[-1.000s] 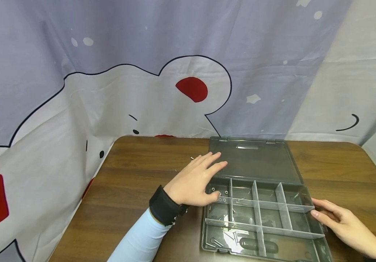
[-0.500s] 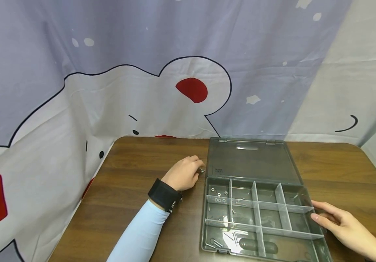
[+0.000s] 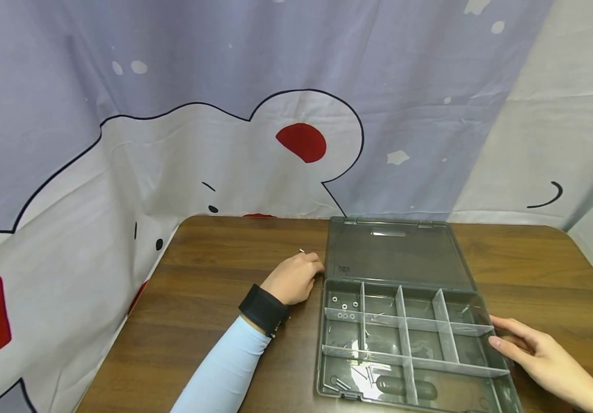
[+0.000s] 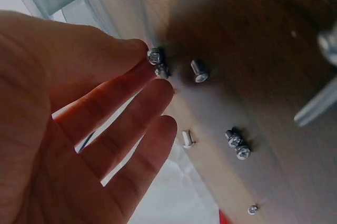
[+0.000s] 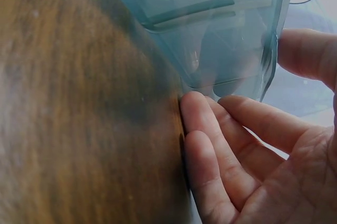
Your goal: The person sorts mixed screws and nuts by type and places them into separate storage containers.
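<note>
A grey see-through compartment box (image 3: 405, 360) lies on the table with its lid laid back. Small nuts (image 3: 345, 306) sit in its back-left compartment, and screws (image 3: 343, 382) in the front-left one. Left of the lid, my left hand (image 3: 291, 279) is low over the table. In the left wrist view its thumb and index fingertips pinch at two small screws (image 4: 158, 61), while the other fingers extend loosely. My right hand (image 3: 544, 355) holds the box's right side. The right wrist view shows its thumb at the rim and curled fingers (image 5: 202, 155) against the wall by the table.
More loose screws (image 4: 237, 145) lie on the wooden table (image 3: 214, 298) around the left hand; one screw (image 3: 302, 250) shows just beyond it. The box lid (image 3: 394, 252) reaches toward the back edge. A patterned curtain (image 3: 198, 155) hangs behind the table.
My left hand has swung from over the box's back-left corner left and down to the table beside the lid, its fingers closing near the screws. The right hand stays on the box.
</note>
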{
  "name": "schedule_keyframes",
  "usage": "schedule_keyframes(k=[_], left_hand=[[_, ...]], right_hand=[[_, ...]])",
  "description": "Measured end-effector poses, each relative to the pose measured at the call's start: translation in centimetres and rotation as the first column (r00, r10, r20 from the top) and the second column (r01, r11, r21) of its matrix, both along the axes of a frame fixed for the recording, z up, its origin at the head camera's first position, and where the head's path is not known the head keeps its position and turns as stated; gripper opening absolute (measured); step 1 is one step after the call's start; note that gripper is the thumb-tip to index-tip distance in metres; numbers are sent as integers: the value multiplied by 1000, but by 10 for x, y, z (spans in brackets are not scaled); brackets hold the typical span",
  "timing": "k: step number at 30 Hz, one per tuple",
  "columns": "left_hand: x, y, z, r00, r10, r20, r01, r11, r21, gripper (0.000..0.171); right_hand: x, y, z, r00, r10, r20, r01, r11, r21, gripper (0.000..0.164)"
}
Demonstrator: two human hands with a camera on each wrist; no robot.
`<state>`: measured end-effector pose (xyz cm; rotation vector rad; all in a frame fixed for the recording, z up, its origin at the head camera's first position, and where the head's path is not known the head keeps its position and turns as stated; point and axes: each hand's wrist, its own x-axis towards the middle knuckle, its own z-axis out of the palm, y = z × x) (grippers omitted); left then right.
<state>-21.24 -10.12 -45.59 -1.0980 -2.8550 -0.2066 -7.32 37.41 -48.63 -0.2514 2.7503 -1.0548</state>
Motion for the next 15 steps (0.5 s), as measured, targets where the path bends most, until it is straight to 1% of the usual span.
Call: schedule_keyframes(k=[5,9,15], left_hand=[[1,2,-1,999,47,-17,-47,999,-22,20],[1,5,-4,997,67,-41,-69,997,-34,15],[1,6,-6,996,84,-28,-84,996,-8,13]], right_hand=[[0,-1,0,1000,-5,0,5,1000,-9,51],[0,-1,-1,1000,-9,-10,9,1000,-6,50],[0,-1,0,1000,-9,6,9,1000,-5,51]])
